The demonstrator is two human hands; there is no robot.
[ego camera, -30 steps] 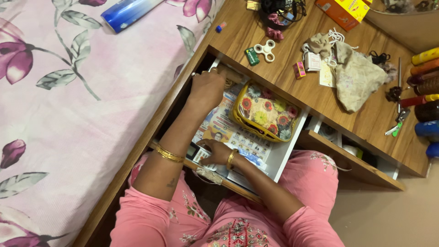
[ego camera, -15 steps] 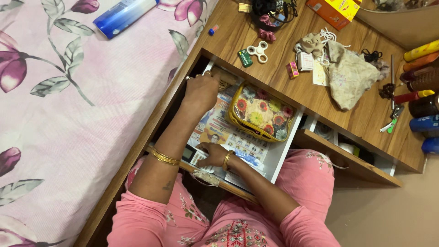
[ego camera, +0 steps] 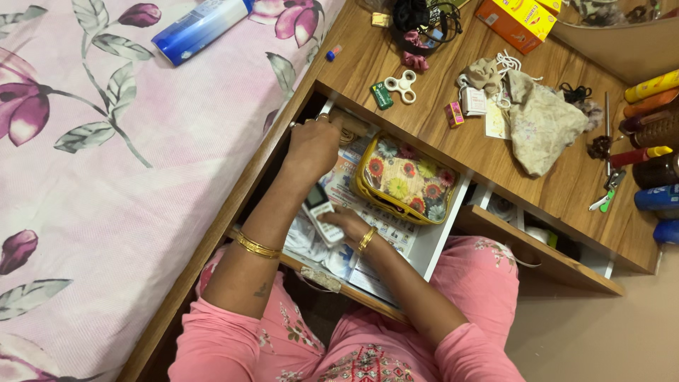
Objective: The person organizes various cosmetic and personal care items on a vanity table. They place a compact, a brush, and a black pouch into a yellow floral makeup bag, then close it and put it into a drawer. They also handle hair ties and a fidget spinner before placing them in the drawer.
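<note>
right hand (ego camera: 348, 225): fingers curled round a small white remote-like gadget (ego camera: 320, 212), lifting it off the papers in the open drawer (ego camera: 437, 240)
left hand (ego camera: 311, 147): knuckles bent, reaching into the drawer's back corner; grip unclear
beside: flowered pouch (ego camera: 405, 179)
step: looks like mid-rummage
next: probably needs lifting clear of the left forearm

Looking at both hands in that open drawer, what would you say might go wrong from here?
1. The right hand lifts a small white device by one end; the grip looks loose, so it may drop back into the drawer.
2. The left hand sits deep at the drawer's back corner, under the desktop edge; knuckles could scrape if the drawer moves.
3. The floral pouch crowds the space and may snag either hand.
</note>
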